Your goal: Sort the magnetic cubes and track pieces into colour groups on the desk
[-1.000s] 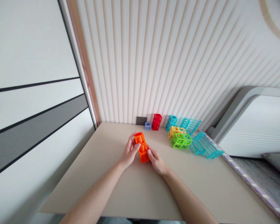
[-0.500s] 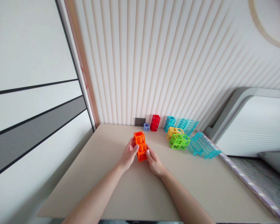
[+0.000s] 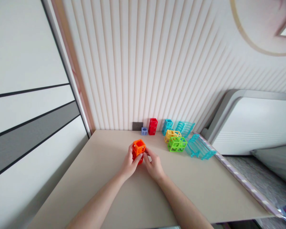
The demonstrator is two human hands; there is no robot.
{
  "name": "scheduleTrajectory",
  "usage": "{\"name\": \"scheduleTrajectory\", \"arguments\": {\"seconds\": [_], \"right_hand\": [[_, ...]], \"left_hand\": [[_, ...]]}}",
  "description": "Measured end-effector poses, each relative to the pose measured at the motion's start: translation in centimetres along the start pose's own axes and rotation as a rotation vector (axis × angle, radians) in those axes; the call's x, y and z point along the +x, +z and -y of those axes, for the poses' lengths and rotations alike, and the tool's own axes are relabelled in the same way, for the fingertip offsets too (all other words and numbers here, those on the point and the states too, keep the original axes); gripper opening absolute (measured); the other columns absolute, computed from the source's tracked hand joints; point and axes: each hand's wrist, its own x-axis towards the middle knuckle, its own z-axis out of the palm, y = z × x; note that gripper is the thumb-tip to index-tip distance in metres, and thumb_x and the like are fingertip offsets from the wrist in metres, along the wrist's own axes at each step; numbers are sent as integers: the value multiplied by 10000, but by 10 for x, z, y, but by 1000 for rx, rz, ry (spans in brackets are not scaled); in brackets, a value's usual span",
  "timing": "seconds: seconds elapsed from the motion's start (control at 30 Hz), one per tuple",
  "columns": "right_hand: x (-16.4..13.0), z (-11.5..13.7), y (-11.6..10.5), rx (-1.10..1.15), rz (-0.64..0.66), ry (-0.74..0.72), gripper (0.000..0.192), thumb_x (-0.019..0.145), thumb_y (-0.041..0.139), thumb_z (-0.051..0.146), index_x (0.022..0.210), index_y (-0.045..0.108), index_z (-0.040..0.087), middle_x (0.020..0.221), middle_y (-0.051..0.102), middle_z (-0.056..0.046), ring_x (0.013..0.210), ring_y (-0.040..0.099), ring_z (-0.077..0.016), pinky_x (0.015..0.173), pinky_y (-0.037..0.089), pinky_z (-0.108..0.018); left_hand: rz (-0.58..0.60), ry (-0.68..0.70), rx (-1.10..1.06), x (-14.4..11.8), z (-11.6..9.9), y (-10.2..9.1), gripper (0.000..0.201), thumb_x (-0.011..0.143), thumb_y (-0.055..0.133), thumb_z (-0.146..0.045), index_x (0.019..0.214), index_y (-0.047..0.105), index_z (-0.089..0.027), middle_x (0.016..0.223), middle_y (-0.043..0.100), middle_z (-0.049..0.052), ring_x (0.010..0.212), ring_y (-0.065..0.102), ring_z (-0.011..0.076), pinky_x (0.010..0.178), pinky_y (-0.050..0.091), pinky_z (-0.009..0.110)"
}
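A tower of orange open-frame plastic blocks (image 3: 139, 147) stands roughly upright between my hands at the middle of the table. My left hand (image 3: 130, 163) is closed around its left side, thumb across the front. On the right side, my right hand (image 3: 153, 163) grips the tower's lower part with thumb and fingertips. My fingers cover much of the lower blocks, and whether the base touches the table I cannot tell.
Along the back wall are a small purple cube (image 3: 144, 131), a red block tower (image 3: 153, 126) and a blue one (image 3: 167, 127). Yellow blocks (image 3: 172, 135), green blocks (image 3: 177, 144) and clear turquoise rack-like pieces (image 3: 201, 148) lie to the right, near the table's striped edge (image 3: 243, 181).
The orange tower has gone from leaning, with its open front showing, to nearly upright. Both hands have shifted their grip around it. The camera view has swung slightly right.
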Motion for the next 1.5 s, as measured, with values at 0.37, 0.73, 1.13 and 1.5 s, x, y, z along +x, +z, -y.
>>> {"name": "scheduleTrajectory", "arguments": {"seconds": [0.37,0.73,1.13,1.5], "right_hand": [[-10,7,20,-210,-187,176,334,855,662,398,1142,634,231,1002,745,-60,905,695,-243,788,520,-317],[-8,7,29,-283,-267,254,329,852,642,393,1131,578,231,984,734,-54,896,694,-243,756,522,-319],[-8,11,31,-309,-271,271,280,862,617,397,1093,577,243,953,729,-43,878,691,-238,736,517,-311],[20,45,-30,-567,-167,178,215,816,646,317,990,556,229,902,717,-43,814,679,-238,706,461,-300]], "left_hand": [[52,-43,43,0,-5,13,630,769,753,-287,1323,458,-234,1060,730,46,939,702,248,847,539,357],[41,-109,306,1,-9,17,311,796,643,-371,1036,538,-204,865,726,35,790,703,250,699,536,345],[35,-101,361,1,-16,18,288,800,622,-360,1028,527,-212,902,731,55,820,707,268,713,536,366],[243,44,313,33,-25,26,577,762,734,-318,1270,486,-206,1177,696,102,1057,676,292,906,541,427]]}}
